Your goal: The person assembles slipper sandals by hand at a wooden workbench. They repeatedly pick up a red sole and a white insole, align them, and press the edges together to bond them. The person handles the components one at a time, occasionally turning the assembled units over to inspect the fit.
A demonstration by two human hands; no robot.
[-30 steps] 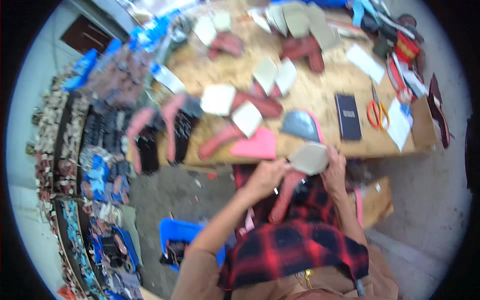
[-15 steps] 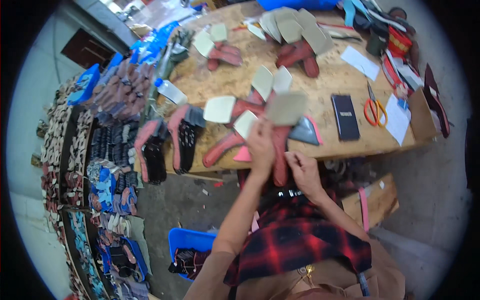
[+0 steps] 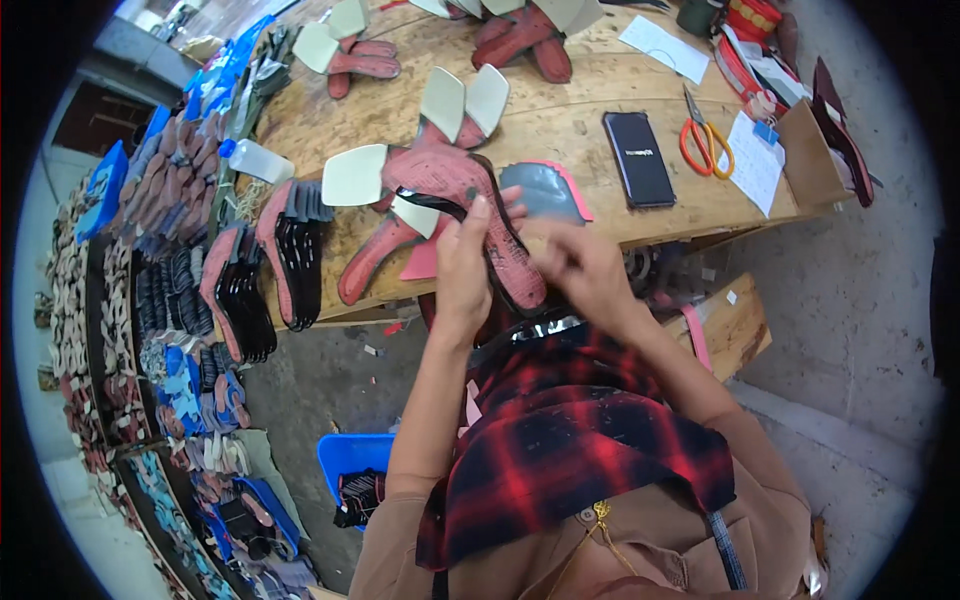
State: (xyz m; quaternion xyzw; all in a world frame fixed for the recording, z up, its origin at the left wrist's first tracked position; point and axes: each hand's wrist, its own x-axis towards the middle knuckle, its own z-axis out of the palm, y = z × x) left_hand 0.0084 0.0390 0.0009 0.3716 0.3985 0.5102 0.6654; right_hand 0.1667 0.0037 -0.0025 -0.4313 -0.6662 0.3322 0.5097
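Note:
My left hand (image 3: 468, 265) grips a reddish-pink shoe insole (image 3: 517, 268) with a glossy black edge, its thumb lying along the curved middle. The insole slants over the table's front edge, wide end up and left, narrow end toward me. Beside the narrow end is my right hand (image 3: 590, 265), its fingers smeared by motion, so contact is unclear. Under and behind the held insole lie more red insoles (image 3: 375, 255), some with cream pads (image 3: 355, 177) at their wide ends. A grey piece with a pink rim (image 3: 545, 190) lies behind my hands.
Two rows of black-edged insoles (image 3: 290, 250) stand at the table's left edge near a bottle (image 3: 255, 160). To the right are a black phone-like slab (image 3: 638, 158), orange-handled scissors (image 3: 706, 145) and papers (image 3: 757, 165). A blue bin (image 3: 342, 455) is below; loaded shelves (image 3: 110, 370) stand left.
The held insole has turned: its cream pad faced up before, and now its red side and black edge show. My right hand has moved beside its narrow end. The whole view has shifted.

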